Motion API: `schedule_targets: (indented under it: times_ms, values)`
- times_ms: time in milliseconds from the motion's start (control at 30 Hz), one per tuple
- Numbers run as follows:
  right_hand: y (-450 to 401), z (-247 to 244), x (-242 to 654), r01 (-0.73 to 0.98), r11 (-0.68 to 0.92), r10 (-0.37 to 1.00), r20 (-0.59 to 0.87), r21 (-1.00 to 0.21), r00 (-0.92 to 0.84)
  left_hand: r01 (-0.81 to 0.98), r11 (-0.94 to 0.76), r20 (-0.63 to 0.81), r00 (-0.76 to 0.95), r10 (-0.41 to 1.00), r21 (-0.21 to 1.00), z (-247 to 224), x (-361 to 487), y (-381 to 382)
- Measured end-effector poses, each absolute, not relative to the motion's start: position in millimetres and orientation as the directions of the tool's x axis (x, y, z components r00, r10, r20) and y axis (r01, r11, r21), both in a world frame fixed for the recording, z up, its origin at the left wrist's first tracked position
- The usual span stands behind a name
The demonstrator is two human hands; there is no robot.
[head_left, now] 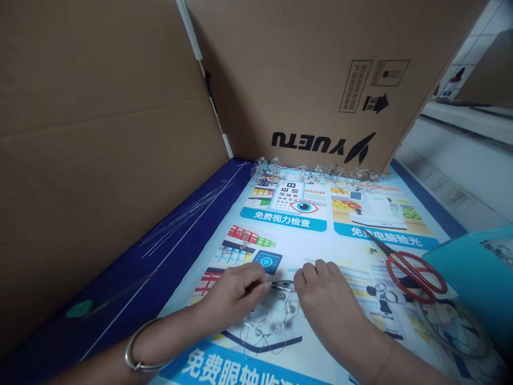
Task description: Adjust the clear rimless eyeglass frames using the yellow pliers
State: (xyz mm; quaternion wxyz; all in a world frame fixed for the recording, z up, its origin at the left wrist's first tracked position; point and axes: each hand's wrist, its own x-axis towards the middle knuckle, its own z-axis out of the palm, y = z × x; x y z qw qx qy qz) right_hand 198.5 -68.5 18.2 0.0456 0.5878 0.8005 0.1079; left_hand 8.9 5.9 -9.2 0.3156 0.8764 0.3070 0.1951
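Note:
My left hand (234, 291), with a metal bangle (136, 353) on its wrist, pinches the end of a small pair of metal pliers (282, 285) between its fingertips. My right hand (320, 294) lies curled just right of the pliers' jaws, its fingers pointing down onto the printed poster (280, 256). Under both hands lies a thin wire eyeglass frame (268, 323), tangled and see-through. Whether my right hand grips anything is hidden. Red-handled scissors (412, 275) lie to the right of that hand.
Large cardboard sheets (108, 133) and a printed carton (320, 80) stand upright at the left and back. A row of clear plastic-wrapped items (316, 172) lines the poster's far edge. A teal folder (471, 262) lies at the right, and a dark blue strip (160, 251) runs along the left.

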Motion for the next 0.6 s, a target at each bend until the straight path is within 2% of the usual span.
schedule_targets:
  times_ms: [167,433,600]
  values:
    - [-68,17,202,0.936,0.286,0.951,0.059,0.204,-0.303,0.365,-0.573,0.08,0.791,0.606,0.733,-5,7,15]
    - [-67,13,202,0.929,0.301,0.942,0.085,0.214,-0.324,0.304,-0.611,0.073,0.855,0.513,0.731,6,1,20]
    - [-69,12,200,0.924,0.319,0.937,0.078,0.21,-0.341,0.23,-0.589,0.022,0.921,0.389,0.774,7,-8,30]
